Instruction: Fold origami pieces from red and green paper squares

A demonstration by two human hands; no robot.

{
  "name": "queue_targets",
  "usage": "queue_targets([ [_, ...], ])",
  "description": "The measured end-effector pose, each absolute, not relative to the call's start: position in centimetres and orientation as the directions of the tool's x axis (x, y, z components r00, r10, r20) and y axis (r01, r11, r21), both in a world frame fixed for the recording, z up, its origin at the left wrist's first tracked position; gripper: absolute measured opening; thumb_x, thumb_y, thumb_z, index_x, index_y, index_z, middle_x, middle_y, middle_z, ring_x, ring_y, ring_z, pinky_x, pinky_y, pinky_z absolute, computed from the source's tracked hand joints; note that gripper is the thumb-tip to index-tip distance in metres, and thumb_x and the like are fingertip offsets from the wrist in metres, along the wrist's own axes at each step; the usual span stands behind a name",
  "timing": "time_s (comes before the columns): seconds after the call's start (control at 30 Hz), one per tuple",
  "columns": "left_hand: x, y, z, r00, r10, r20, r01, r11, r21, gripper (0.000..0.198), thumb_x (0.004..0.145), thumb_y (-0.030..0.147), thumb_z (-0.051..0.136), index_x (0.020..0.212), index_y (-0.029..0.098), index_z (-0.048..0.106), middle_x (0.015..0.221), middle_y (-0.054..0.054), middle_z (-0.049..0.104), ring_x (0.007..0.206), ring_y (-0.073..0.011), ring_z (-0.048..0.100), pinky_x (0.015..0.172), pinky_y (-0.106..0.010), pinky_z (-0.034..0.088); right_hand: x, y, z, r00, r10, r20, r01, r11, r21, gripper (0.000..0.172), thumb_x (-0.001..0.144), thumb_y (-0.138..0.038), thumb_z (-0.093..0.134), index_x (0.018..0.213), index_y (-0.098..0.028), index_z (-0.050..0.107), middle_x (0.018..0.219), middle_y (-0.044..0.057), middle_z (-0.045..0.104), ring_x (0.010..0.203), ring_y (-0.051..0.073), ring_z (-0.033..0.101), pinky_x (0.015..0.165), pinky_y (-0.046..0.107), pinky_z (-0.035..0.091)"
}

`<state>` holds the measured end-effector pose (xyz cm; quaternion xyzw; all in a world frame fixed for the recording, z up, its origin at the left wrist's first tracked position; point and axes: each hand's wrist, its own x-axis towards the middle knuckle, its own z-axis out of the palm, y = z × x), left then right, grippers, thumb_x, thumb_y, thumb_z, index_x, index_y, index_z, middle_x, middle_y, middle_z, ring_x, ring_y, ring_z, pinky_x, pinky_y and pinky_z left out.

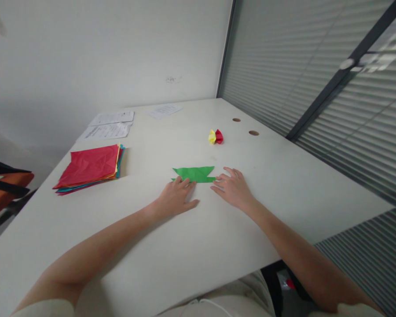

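A folded piece of green paper (195, 174) lies flat on the white table, with pointed corners at its far edge and a narrow strip along its near edge. My left hand (178, 194) rests on its near left part, fingertips pressing the paper and thumb stretched out to the side. At the right end of the strip, my right hand (233, 187) touches the paper with its fingertips, the fingers spread. Both hands are open, and the paper under the left fingers is hidden.
A stack of coloured paper (90, 165), red on top, lies at the left. Beyond the hands sits a small folded yellow and red paper piece (215, 137). Printed sheets (108, 124) lie at the back left. Two round holes (254, 133) pierce the table (171, 246) near the blinds.
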<state>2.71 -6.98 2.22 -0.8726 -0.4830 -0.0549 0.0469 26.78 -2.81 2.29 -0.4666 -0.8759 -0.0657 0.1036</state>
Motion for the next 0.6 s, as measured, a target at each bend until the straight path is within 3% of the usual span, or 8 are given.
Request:
queue_targets([
  [0.2,2.8,-7.0,2.3,0.536,0.83,0.153,0.842,-0.539,-0.027,0.061,0.091,0.057,0.042,0.134,0.016,0.049,0.117,-0.014,0.059,0.104,-0.0302,0.051,0.079,-0.041,0.05,26.0,-2.8,1.9,-0.598,0.746,0.293,0.783,0.621,0.014,0.033,0.093,-0.039,0.055,0.093,-0.014,0.075,0.119,0.012,0.067,0.123,0.031,0.047,0.1,0.043,0.038],
  [0.33,2.8,-7.0,2.3,0.538,0.829,0.156,0.84,-0.543,-0.009,0.06,0.09,0.057,0.043,0.134,0.017,0.048,0.118,-0.014,0.058,0.104,-0.0305,0.051,0.078,-0.041,0.05,25.4,-2.9,1.6,-0.619,0.746,0.246,0.769,0.639,-0.001,0.041,0.094,-0.044,0.052,0.105,-0.009,0.069,0.106,0.015,0.069,0.103,0.025,0.06,0.094,0.038,0.042],
  [0.6,2.2,-6.7,2.4,0.493,0.852,0.18,0.859,-0.509,0.06,0.054,0.087,0.057,0.051,0.117,0.012,0.056,0.108,-0.015,0.058,0.1,-0.0274,0.055,0.084,-0.04,0.05,24.9,-3.8,1.8,-0.631,0.748,0.203,0.772,0.631,0.077,0.06,0.09,-0.061,0.046,0.131,-0.018,0.056,0.108,0.015,0.065,0.103,0.028,0.058,0.093,0.043,0.037],
])
